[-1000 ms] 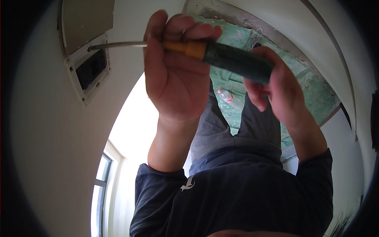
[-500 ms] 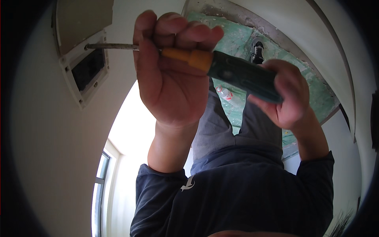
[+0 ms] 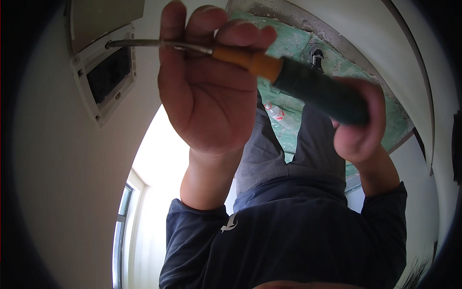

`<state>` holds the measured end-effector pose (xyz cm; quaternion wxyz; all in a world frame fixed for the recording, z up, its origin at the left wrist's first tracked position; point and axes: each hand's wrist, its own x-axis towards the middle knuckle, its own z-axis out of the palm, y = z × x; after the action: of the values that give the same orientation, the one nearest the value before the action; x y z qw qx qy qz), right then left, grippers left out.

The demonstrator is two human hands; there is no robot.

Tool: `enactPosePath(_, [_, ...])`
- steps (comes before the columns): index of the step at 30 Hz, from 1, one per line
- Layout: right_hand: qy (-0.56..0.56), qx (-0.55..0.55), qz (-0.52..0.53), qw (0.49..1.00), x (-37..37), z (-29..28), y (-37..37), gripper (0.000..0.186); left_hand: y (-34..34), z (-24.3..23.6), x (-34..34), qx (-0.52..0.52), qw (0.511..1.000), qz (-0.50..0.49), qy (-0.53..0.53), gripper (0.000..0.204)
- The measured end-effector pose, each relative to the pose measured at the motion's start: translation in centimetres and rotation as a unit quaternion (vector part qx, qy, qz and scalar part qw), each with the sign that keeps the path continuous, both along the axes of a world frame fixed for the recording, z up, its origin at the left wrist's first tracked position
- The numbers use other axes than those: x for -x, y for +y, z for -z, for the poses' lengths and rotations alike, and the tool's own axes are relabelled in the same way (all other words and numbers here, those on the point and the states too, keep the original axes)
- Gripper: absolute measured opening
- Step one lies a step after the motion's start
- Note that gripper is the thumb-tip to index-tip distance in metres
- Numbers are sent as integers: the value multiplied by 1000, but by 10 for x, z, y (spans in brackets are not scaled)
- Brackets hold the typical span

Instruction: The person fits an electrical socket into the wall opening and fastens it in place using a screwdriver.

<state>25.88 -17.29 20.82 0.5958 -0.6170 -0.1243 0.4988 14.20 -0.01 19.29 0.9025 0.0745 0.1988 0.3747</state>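
Observation:
A screwdriver [image 3: 317, 91] with a dark green and orange handle and a long thin metal shaft reaches across in front of me. Its tip meets the upper corner of a white wall box frame [image 3: 91, 106], at a screw hole. My right hand [image 3: 361, 130] wraps round the handle's butt end, blurred by motion. The palm of my left hand [image 3: 216, 101] faces me, and the shaft runs between its thumb and curled fingers. Inside the white frame is a dark rectangular opening [image 3: 109, 74]. A grey-beige panel [image 3: 103, 19] sits right above it.
The floor has a green, torn and dusty protective sheet [image 3: 288, 38]. A clear plastic bottle [image 3: 274, 111] lies there between my legs, and a shoe [image 3: 316, 57] is farther out. A bright window [image 3: 122, 216] is at lower left; a pale curved edge [image 3: 414, 72] runs along the right.
The screwdriver handle has shifted right and tilted further down at its butt end. My right hand has rolled round it. My left hand has moved slightly up.

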Motion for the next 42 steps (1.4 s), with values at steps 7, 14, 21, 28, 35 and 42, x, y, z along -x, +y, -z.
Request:
enactPosePath(7, [-340, -93, -113, 929, -9, 15, -9, 70, 29, 15, -1, -122, 981, 126, -77, 32])
enactPosePath(14, [169, -9, -151, 974, -12, 3, -12, 79, -14, 12, 7, -121, 987, 98, 24, 33])
enactPosePath(21, [-455, -144, -124, 870, -10, 8, 18, 51, -6, 15, 1, -121, 981, 123, -84, 32])
enactPosePath(28, [272, -46, -92, 957, -6, 9, -11, 56, -18, 26, -1, -91, 986, 74, -118, 41])
enactPosePath(35, [-230, -121, -87, 962, -6, 23, -7, 49, -4, 12, 10, -101, 989, 102, -31, 29])
enactPosePath(42, [-51, -73, -86, 992, 0, 3, 0, 53, -7, 26, -2, -119, 980, 77, -140, 40])
